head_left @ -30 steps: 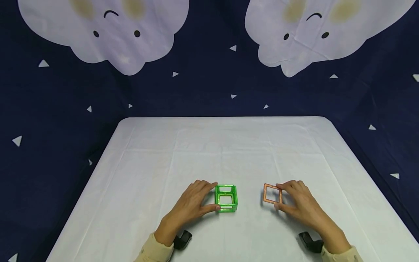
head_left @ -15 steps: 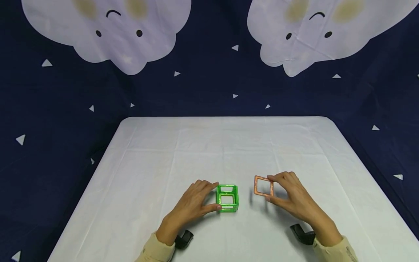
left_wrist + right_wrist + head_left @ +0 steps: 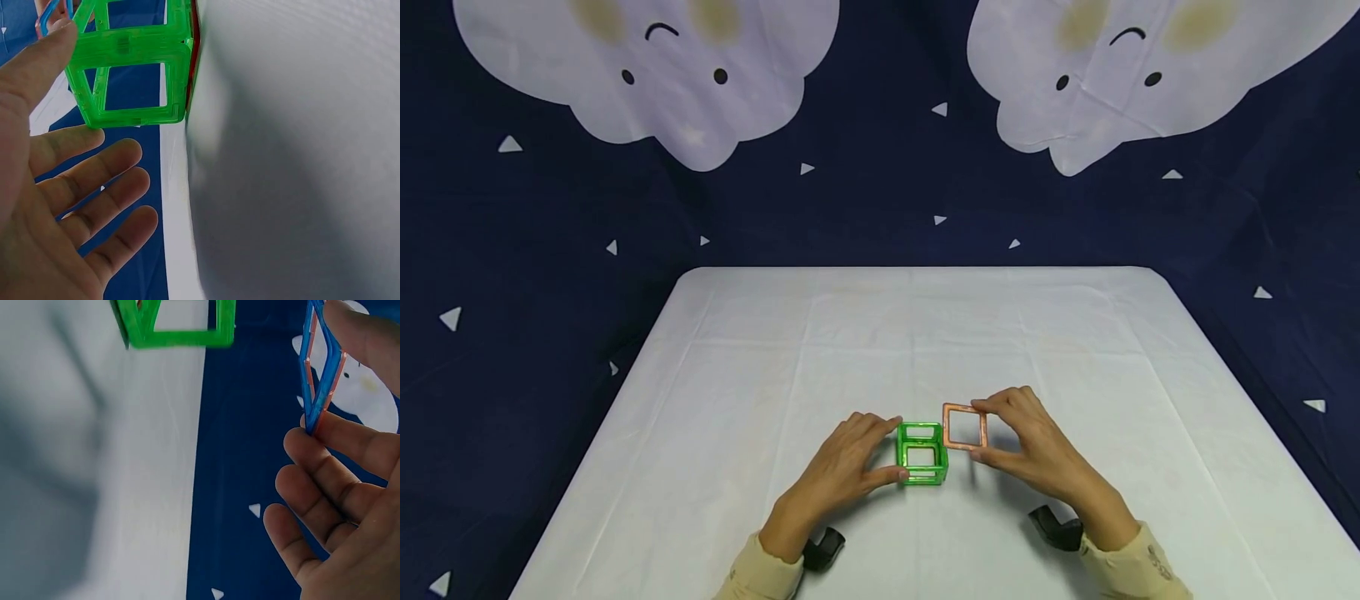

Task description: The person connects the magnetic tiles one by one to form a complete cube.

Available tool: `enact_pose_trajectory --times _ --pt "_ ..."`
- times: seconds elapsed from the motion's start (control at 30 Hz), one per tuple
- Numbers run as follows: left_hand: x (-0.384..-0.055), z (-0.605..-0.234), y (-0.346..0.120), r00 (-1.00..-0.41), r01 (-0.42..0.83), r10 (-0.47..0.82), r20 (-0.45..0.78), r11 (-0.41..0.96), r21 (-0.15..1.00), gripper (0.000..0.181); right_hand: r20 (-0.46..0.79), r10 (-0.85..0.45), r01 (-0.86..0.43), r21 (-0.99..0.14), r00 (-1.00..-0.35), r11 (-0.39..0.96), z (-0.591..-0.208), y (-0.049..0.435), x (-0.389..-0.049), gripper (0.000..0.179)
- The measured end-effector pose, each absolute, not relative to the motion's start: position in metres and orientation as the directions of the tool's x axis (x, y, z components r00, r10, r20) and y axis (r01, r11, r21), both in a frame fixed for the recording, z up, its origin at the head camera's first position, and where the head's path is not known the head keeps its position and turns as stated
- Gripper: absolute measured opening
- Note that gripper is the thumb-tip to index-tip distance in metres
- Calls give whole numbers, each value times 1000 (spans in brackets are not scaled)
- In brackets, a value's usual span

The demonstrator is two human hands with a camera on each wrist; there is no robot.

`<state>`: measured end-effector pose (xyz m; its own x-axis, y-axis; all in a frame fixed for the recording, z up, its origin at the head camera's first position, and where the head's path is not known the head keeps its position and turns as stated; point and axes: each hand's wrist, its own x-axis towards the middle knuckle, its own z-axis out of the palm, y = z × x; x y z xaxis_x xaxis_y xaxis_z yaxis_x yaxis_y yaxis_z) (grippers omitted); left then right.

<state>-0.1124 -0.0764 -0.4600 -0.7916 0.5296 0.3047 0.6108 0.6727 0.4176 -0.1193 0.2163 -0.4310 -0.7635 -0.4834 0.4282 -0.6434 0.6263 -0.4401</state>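
A green cube frame of magnetic tiles stands on the white table in front of me. My left hand holds its left side between thumb and index finger, the other fingers spread out in the left wrist view. Under the green tiles a red edge shows against the table. My right hand pinches a square magnetic tile frame, orange from above, by its right side. In the right wrist view its blue face shows too. Raised above the table, the tile overlaps the cube's upper right corner in the head view.
A white cloth covers the table, with fold creases across it. Behind hangs a dark blue backdrop with white clouds and small triangles. A black wrist camera sits under the left wrist, another black camera under the right.
My right hand has carried the orange tile up and leftward, from well right of the green cube to its upper right corner. The left hand and the cube stay in place.
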Motion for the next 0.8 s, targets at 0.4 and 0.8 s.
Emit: enact_pose_trajectory --times 0.4,0.8 --pt "-112 -461 -78 -820 565 525 228 681 466 71 394 -519 -651 -470 -759 596 -439 188 -124 58" --pt "-112 -460 -78 -821 564 528 219 686 460 69 402 -549 -680 -454 -733 575 -448 174 -126 58"
